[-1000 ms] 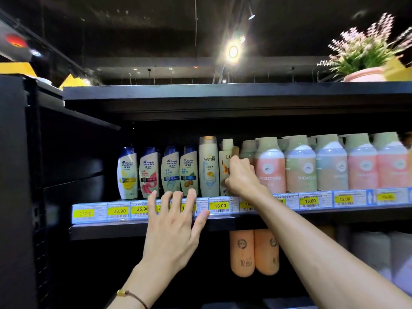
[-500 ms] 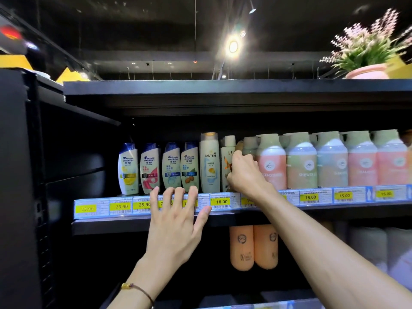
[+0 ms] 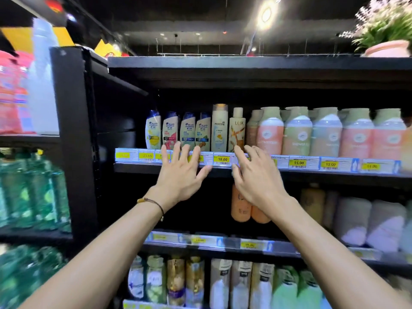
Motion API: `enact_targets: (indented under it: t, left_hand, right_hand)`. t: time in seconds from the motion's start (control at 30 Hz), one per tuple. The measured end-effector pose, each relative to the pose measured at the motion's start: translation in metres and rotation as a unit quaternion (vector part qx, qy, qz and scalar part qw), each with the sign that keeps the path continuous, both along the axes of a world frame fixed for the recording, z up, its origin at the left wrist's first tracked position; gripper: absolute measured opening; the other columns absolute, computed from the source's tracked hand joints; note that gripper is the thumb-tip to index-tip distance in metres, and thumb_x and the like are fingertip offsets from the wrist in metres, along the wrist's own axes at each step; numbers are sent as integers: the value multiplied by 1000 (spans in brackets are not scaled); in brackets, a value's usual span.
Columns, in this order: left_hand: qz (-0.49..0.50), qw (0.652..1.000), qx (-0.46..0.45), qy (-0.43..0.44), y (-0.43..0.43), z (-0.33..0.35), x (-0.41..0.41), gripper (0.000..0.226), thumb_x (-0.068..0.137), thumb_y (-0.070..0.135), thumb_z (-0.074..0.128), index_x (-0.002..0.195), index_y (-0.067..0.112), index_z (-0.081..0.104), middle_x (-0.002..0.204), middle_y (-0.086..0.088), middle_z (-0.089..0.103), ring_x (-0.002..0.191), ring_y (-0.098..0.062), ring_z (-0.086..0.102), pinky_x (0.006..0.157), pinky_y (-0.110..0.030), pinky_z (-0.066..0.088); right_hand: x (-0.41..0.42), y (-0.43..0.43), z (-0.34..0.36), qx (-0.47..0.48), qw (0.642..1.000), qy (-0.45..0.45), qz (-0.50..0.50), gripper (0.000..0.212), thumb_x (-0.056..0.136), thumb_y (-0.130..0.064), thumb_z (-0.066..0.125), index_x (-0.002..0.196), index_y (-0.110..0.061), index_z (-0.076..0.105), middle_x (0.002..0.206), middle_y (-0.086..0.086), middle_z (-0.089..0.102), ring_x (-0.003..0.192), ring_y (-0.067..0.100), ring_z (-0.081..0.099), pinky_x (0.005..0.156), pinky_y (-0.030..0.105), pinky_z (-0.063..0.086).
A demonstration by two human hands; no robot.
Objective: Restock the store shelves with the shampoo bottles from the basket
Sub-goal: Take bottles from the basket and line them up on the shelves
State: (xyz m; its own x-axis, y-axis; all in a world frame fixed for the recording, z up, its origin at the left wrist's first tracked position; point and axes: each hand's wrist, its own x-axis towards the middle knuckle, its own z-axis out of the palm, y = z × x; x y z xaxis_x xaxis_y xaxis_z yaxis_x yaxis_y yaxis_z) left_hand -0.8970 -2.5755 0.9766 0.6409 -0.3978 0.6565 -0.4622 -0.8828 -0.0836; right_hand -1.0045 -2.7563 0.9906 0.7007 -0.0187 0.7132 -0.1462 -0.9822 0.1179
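Here, both hands are hovering open and empty at the shelf edge [image 3: 223,169]: left hand [image 3: 181,178], right hand [image 3: 256,177]. The right fingertips [image 3: 237,150] are sitting just below the Lux bottle [image 3: 237,130]; a careless brush risks toppling it.

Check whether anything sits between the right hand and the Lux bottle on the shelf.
Nothing visible does. The right hand is open in front of the price rail, just below the Lux bottle, with only the rail's edge between them.
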Motion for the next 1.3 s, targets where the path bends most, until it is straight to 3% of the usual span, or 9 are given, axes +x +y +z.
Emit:
enact_targets:
  t: [0.17, 0.37, 0.67, 0.83, 1.0, 1.3]
  left_hand:
    - [34, 999, 36, 8, 12, -62, -54, 80, 95, 66, 4, 158, 21, 27, 166, -12, 24, 156, -35, 10, 122, -64, 9]
    - [36, 990, 92, 101, 34, -164, -104, 74, 100, 63, 6, 159, 22, 25, 166, -10, 25, 155, -33, 13, 122, -61, 13]
    - [1, 979, 102, 176, 84, -245, -126, 61, 104, 58, 21, 150, 20, 35, 161, -10, 31, 153, -33, 18, 120, -60, 17]
    - [6, 971, 98, 216, 158, -302, -118, 64, 104, 59, 24, 154, 20, 35, 163, -11, 32, 154, -32, 19, 121, -62, 13]
    - [-17, 966, 98, 241, 260, -364, -112, 63, 104, 57, 30, 150, 16, 41, 157, -13, 41, 151, -33, 26, 119, -60, 20]
    - [-39, 917, 141, 372, 420, -483, -104, 56, 103, 55, 33, 141, 16, 45, 146, -13, 45, 142, -34, 34, 115, -57, 27]
  right_hand:
    - [-41, 13, -66, 26, 999, 25, 29, 56, 103, -37, 40, 153, -12, 39, 156, 19, 41, 146, 36, 35, 120, 51, 27]
    - [-82, 40, -165, 55, 988, 136, 40, 60, 106, -39, 31, 161, -16, 22, 168, 14, 21, 156, 31, 16, 125, 49, 14]
    - [-103, 96, -247, 59, 974, 217, 33, 60, 107, -36, 32, 161, -14, 21, 167, 16, 22, 155, 32, 17, 124, 49, 15]
    - [-96, 168, -290, 83, 965, 246, 39, 62, 106, -35, 37, 161, -12, 20, 167, 15, 22, 155, 31, 16, 124, 48, 18]
    - [-85, 273, -360, 98, 949, 300, 19, 61, 104, -34, 39, 159, -11, 24, 165, 16, 26, 154, 31, 21, 123, 47, 19]
    - [-89, 407, -488, 143, 902, 407, -20, 61, 101, -30, 45, 156, -9, 30, 162, 20, 31, 151, 36, 26, 120, 49, 25]
